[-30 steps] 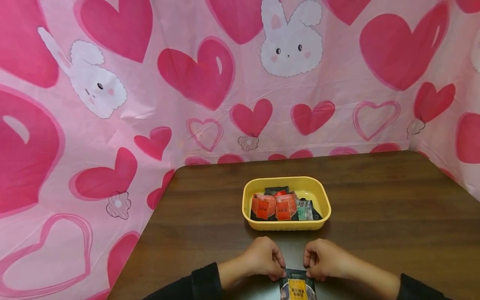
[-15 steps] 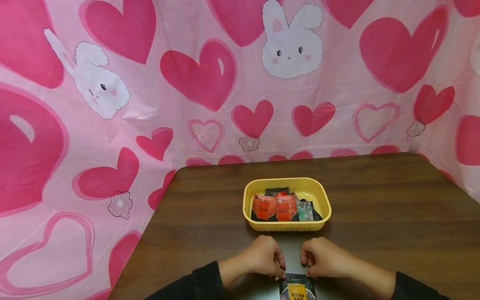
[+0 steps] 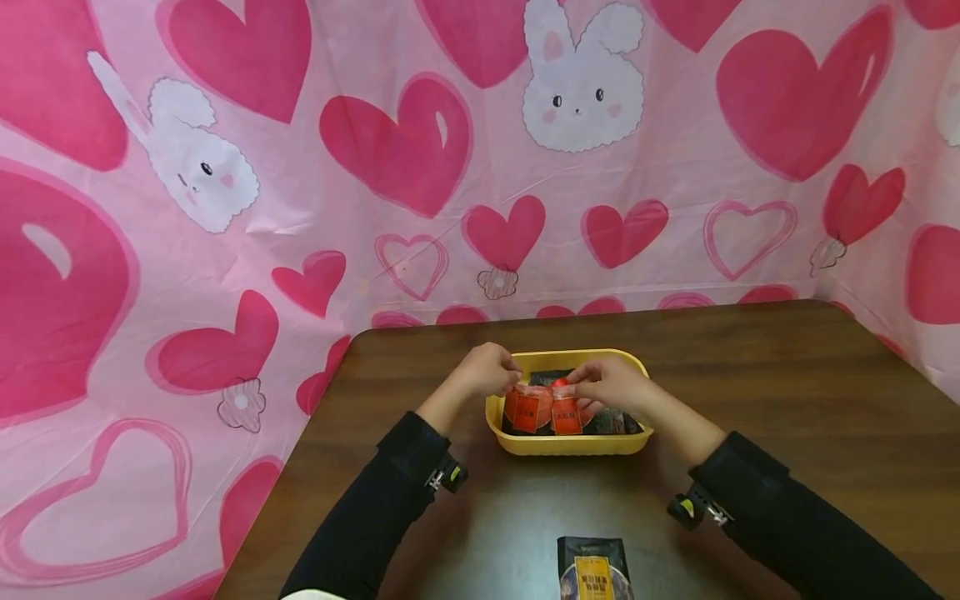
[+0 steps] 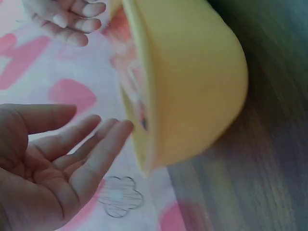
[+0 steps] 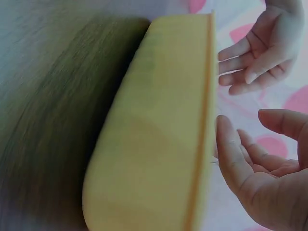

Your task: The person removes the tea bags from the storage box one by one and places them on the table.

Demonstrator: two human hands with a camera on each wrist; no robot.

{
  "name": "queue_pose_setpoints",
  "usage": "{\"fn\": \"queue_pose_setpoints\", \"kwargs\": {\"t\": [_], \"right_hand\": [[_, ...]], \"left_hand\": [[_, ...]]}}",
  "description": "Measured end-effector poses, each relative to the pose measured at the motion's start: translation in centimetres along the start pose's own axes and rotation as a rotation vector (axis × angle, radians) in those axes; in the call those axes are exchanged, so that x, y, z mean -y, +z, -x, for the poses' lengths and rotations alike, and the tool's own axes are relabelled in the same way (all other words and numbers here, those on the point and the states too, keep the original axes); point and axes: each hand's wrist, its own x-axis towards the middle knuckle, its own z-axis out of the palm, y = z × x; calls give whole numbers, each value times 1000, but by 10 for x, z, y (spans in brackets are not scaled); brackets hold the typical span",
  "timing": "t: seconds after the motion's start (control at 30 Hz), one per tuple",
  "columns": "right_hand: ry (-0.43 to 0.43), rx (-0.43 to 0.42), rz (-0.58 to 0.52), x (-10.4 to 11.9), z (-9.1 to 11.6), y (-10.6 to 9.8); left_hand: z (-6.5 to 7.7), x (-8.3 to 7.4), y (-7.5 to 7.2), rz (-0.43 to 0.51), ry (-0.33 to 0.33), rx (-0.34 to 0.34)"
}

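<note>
A yellow plastic basket [image 3: 573,446] holds several sachets, among them two red-and-black ones, the left red sachet [image 3: 525,410] and the right red sachet [image 3: 567,415]. Over its left rim reaches my left hand [image 3: 487,369], thumb and fingers apart in the left wrist view. My right hand [image 3: 611,385] is above the right half, fingertips close to the right red sachet; its thumb stands apart from the fingers in the right wrist view. Neither hand holds anything. Nearer me, a black sachet with a yellow label [image 3: 594,571] lies flat, its lower end cut off by the frame.
The brown wooden table [image 3: 787,400] carries the basket near its middle. Behind and to the left hangs a pink cloth [image 3: 420,50] printed with hearts and rabbits. A small camera sits on each dark sleeve.
Both hands have let go of the black sachet with the yellow label, which stays on the table near me. They have moved forward to the basket.
</note>
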Motion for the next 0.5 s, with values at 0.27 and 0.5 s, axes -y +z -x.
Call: {"fn": "queue_pose_setpoints", "kwargs": {"t": [0.27,0.5], "right_hand": [[147,-56,-17,-9,-29,18],[140,-96,-57,-15,-36,28]], "left_hand": [[-27,0,16,-399,3,26],[-29,7,19,-320,5,-20]]}}
